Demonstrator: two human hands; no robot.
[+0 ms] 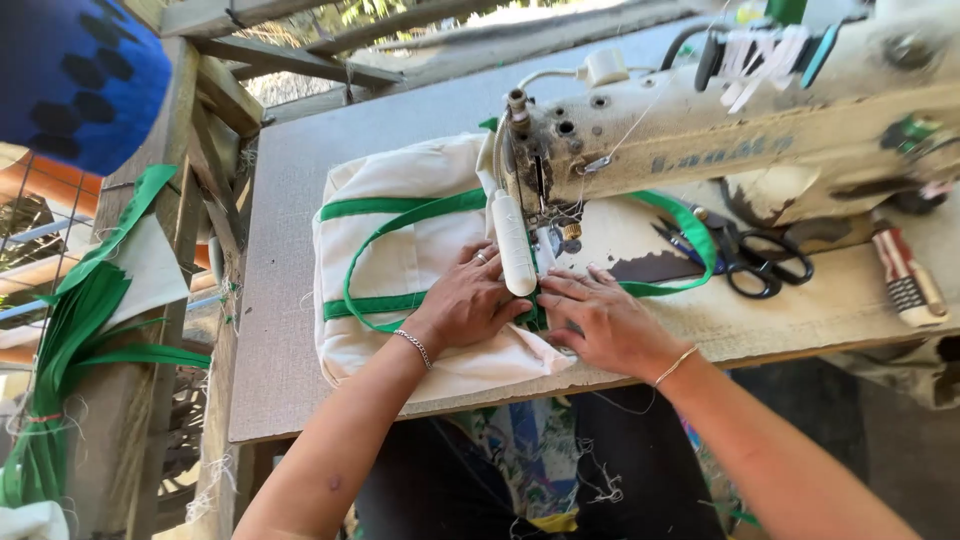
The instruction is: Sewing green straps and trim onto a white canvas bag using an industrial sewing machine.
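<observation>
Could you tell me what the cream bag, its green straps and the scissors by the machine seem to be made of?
The cream bag looks like matte woven cotton or canvas, going by its soft folds. The green straps seem flat woven webbing with a slight sheen. The scissors appear metal with black handles, possibly painted or plastic.

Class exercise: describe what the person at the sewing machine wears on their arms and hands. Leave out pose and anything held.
Both forearms are bare, with no sleeves in view. The left hand has a silver-coloured ring on one finger and a silver-coloured chain bracelet at the wrist. The right hand has a thin gold-coloured bangle at the wrist. No gloves or watch show.
</observation>
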